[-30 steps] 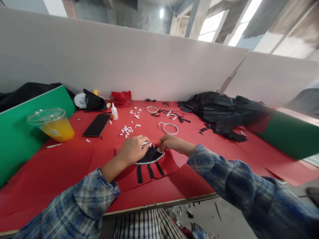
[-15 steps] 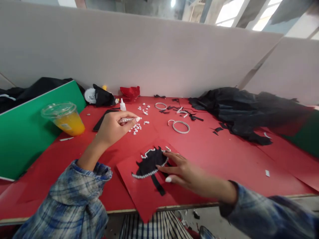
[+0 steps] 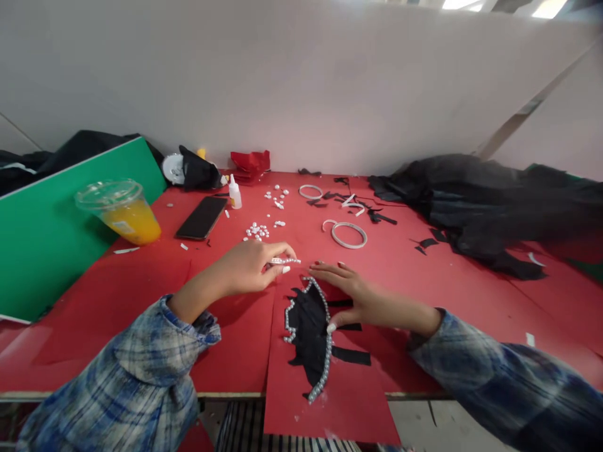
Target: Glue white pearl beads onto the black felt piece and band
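Left hand (image 3: 247,269) pinches a short bead strip (image 3: 285,260) just above the bead-edged black cutout (image 3: 308,329); right hand (image 3: 358,295) lies flat, fingers spread, holding the cutout's red sheet (image 3: 343,395). No readable writing.

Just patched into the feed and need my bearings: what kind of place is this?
Probably a craft workstation walled by white partition boards. The red-covered table holds loose white beads, a small glue bottle and black fabric scraps; a beaded black cut-out lies on red paper.
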`<action>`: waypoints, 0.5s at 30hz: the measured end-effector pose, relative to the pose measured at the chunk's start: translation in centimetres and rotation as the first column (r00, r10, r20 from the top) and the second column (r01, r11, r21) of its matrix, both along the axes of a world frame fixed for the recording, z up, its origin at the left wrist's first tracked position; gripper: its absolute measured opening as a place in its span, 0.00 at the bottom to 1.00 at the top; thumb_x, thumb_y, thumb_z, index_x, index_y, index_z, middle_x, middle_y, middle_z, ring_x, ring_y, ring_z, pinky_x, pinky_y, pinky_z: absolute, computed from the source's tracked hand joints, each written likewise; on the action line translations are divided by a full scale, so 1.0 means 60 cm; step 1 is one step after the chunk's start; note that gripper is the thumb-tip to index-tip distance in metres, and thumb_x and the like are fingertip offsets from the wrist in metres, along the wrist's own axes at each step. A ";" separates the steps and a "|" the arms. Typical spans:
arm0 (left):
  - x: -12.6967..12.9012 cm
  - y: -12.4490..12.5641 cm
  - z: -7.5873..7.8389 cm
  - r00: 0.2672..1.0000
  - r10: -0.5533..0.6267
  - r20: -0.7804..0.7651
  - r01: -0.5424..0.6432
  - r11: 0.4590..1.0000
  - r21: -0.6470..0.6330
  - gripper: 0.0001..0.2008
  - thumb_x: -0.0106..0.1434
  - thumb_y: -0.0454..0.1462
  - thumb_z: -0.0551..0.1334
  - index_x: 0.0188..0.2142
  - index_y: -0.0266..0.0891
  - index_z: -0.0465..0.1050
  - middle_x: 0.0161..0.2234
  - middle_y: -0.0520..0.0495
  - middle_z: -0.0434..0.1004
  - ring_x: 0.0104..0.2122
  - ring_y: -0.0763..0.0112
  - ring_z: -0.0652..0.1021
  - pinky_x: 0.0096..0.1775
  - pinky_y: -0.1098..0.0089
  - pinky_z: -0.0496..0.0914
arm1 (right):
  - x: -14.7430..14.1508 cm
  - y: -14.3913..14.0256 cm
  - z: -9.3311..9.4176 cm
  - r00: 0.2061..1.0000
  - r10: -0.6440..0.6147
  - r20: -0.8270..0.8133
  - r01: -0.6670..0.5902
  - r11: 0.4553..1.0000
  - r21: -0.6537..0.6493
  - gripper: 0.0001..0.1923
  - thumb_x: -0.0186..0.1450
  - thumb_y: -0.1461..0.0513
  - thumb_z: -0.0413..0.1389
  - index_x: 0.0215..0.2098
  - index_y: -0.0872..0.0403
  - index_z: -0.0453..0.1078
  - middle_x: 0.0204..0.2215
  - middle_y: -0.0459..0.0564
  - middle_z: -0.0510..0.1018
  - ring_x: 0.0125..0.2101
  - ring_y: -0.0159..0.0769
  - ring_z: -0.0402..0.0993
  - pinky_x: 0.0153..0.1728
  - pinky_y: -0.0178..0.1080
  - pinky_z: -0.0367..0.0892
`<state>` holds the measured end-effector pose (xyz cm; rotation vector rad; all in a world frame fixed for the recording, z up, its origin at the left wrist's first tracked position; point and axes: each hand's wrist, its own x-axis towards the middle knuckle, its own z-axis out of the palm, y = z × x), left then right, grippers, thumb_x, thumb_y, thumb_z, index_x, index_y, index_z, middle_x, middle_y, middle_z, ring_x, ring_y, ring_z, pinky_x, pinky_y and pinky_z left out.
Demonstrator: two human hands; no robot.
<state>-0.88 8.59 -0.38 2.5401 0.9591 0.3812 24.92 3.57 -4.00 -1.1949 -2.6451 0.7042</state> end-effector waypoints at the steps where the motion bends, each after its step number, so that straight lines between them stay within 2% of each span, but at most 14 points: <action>1: -0.001 0.000 0.001 1.000 -0.002 -0.022 0.001 1.000 -0.027 0.14 0.61 0.37 0.55 0.46 0.42 0.69 0.35 0.47 0.78 0.31 0.69 0.76 0.35 0.72 0.65 | 0.003 0.008 -0.001 1.000 -0.002 -0.008 0.002 1.000 -0.014 0.44 0.56 0.47 0.58 0.65 0.47 0.44 0.63 0.54 0.52 0.62 0.48 0.46 0.61 0.55 0.43; 4: -0.002 0.001 0.002 0.998 -0.025 -0.051 0.018 0.990 -0.141 0.14 0.61 0.39 0.55 0.46 0.42 0.69 0.35 0.47 0.78 0.32 0.69 0.76 0.34 0.72 0.65 | 0.005 0.036 0.011 0.997 -0.039 -0.063 0.035 0.997 -0.062 0.48 0.53 0.50 0.62 0.65 0.47 0.44 0.63 0.54 0.53 0.62 0.49 0.48 0.60 0.54 0.47; 6: 0.002 -0.001 0.002 0.999 -0.043 -0.027 0.035 0.973 -0.227 0.14 0.61 0.41 0.56 0.46 0.42 0.69 0.37 0.47 0.78 0.34 0.68 0.76 0.34 0.72 0.65 | -0.002 0.052 0.023 0.982 -0.090 -0.169 0.075 0.993 -0.091 0.46 0.51 0.51 0.63 0.63 0.49 0.49 0.61 0.55 0.56 0.60 0.48 0.52 0.58 0.52 0.52; 7: 0.004 -0.003 0.001 0.999 -0.046 -0.001 0.044 0.962 -0.270 0.14 0.61 0.41 0.57 0.46 0.42 0.69 0.38 0.47 0.77 0.34 0.69 0.76 0.35 0.72 0.65 | -0.009 0.057 0.027 0.957 -0.134 -0.257 0.110 0.988 -0.106 0.41 0.53 0.52 0.62 0.61 0.50 0.53 0.59 0.56 0.60 0.58 0.46 0.56 0.57 0.51 0.55; 9: 0.010 -0.006 -0.002 0.998 -0.028 0.058 0.047 0.936 -0.348 0.15 0.61 0.42 0.57 0.46 0.42 0.69 0.39 0.47 0.77 0.35 0.69 0.76 0.36 0.72 0.66 | -0.024 0.064 0.029 0.859 -0.230 -0.457 0.164 0.970 -0.181 0.30 0.58 0.55 0.58 0.56 0.54 0.60 0.51 0.57 0.70 0.51 0.41 0.66 0.52 0.46 0.63; 11: 0.016 -0.008 -0.006 0.995 0.011 0.096 0.028 0.918 -0.396 0.15 0.61 0.42 0.57 0.46 0.41 0.69 0.39 0.46 0.77 0.35 0.69 0.76 0.36 0.72 0.67 | -0.039 0.064 0.022 0.774 -0.282 -0.566 0.129 0.947 -0.295 0.24 0.59 0.58 0.57 0.52 0.57 0.62 0.40 0.55 0.76 0.40 0.36 0.73 0.42 0.42 0.69; 13: 0.020 -0.008 -0.010 0.994 0.048 0.100 -0.003 0.913 -0.409 0.14 0.61 0.42 0.57 0.45 0.40 0.69 0.39 0.47 0.77 0.34 0.70 0.76 0.35 0.72 0.67 | -0.051 0.061 0.009 0.728 -0.322 -0.606 0.118 0.929 -0.352 0.20 0.59 0.61 0.57 0.50 0.58 0.64 0.31 0.50 0.76 0.31 0.32 0.73 0.35 0.39 0.70; 15: 0.024 -0.007 -0.015 0.993 0.069 0.093 -0.025 0.910 -0.415 0.14 0.61 0.42 0.57 0.45 0.40 0.69 0.39 0.47 0.77 0.33 0.70 0.76 0.35 0.72 0.67 | -0.057 0.056 -0.001 0.689 -0.359 -0.629 0.157 0.922 -0.354 0.18 0.60 0.63 0.56 0.48 0.58 0.65 0.28 0.46 0.74 0.28 0.30 0.72 0.33 0.37 0.69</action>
